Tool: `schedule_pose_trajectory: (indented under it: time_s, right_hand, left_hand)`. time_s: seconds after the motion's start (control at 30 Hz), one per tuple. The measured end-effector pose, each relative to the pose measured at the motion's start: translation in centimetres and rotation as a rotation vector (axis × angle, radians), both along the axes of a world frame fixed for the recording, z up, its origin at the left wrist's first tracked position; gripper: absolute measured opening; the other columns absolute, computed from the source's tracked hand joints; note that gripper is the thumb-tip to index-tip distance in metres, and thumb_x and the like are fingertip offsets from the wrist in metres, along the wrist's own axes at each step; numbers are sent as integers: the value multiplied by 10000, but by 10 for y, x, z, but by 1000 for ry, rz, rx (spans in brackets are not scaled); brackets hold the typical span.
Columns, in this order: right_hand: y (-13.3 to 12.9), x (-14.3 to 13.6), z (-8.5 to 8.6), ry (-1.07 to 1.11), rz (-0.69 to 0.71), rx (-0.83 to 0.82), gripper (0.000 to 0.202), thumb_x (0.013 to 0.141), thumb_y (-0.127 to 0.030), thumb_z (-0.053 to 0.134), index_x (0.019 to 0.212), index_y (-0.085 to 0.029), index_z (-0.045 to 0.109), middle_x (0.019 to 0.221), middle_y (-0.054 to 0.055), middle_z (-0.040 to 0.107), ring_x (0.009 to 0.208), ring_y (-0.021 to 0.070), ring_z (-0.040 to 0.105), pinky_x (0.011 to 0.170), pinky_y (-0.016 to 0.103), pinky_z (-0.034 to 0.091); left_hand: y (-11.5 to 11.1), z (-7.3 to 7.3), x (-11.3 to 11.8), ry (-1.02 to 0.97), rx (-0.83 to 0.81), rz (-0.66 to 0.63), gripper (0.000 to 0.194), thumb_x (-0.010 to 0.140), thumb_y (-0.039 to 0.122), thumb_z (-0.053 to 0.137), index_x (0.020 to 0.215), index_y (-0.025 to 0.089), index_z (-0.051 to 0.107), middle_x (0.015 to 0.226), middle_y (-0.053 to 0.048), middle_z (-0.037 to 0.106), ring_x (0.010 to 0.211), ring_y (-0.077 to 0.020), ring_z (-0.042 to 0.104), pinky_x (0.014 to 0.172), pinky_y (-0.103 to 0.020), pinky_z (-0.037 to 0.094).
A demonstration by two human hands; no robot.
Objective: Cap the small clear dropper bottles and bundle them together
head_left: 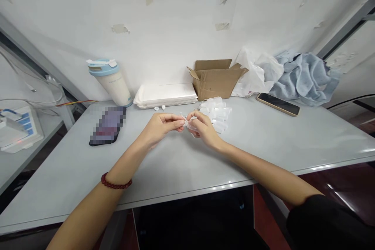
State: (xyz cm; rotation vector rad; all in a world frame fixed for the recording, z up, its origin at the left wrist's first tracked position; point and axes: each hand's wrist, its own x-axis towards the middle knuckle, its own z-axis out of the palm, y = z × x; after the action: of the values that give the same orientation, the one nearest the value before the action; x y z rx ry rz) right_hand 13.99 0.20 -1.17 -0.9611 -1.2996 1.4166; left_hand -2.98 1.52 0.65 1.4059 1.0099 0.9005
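Note:
Over the middle of the grey table, my left hand (pixel 164 125) pinches a small translucent white piece (pixel 186 123) between thumb and fingertips. My right hand (pixel 204 127) closes on the same piece from the other side, its fingertips nearly touching those of my left hand. The piece is too small and too covered to identify. Just behind and to the right of my right hand lies a pile of clear plastic packets (pixel 221 115). Two little white bits (pixel 156 108) rest on the table behind my left hand.
A tilted cup (pixel 113 82) and a phone (pixel 108 125) are at the left. Along the wall are a white stack (pixel 166 94), an open cardboard box (pixel 216 82), a white bag (pixel 258 72) and blue cloth (pixel 304 78). Another phone (pixel 278 103) lies at the right.

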Motion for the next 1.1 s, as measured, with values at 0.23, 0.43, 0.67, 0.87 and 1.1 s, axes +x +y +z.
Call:
schedule_pose_trajectory:
  time_s: [0.23, 0.43, 0.67, 0.87, 1.1]
  right_hand:
    - [4, -1, -7, -51, -33, 15, 112, 714, -308, 490, 733, -198, 486, 519, -85, 377, 458, 60, 304, 437, 188, 224]
    - [7, -1, -4, -42, 1, -164, 152, 785, -329, 505, 716, -207, 448, 500, -89, 347, 410, 56, 278, 390, 183, 161]
    - [7, 2, -2, -29, 84, -105, 257, 779, -371, 560, 648, -198, 423, 510, -89, 315, 416, 43, 264, 388, 187, 158]
    - [10, 4, -3, -34, 96, -68, 193, 717, -332, 561, 637, -195, 451, 503, -99, 283, 419, 40, 232, 403, 193, 158]
    - [8, 4, 1, -31, 104, -98, 167, 713, -343, 559, 668, -189, 515, 510, -88, 312, 438, 47, 238, 415, 198, 163]
  left_hand:
    - [-1, 1, 1, 17, 8, -18, 186, 679, 299, 796, 789, 153, 763, 704, -25, 705, 685, -143, 622, 742, -297, 531]
    - [-5, 10, 5, 87, 101, -13, 149, 683, 284, 775, 749, 153, 748, 677, -15, 680, 677, -145, 606, 716, -292, 530]
    - [-3, 8, 3, 99, 46, 44, 158, 708, 293, 751, 780, 152, 752, 666, -22, 686, 680, -154, 617, 751, -311, 524]
    - [0, 5, -1, 41, -25, 70, 182, 702, 321, 766, 787, 160, 754, 684, -23, 693, 698, -148, 620, 764, -300, 508]
    - [-1, 6, 2, 111, 75, 68, 194, 730, 354, 738, 740, 161, 734, 648, -14, 668, 649, -143, 603, 721, -297, 504]
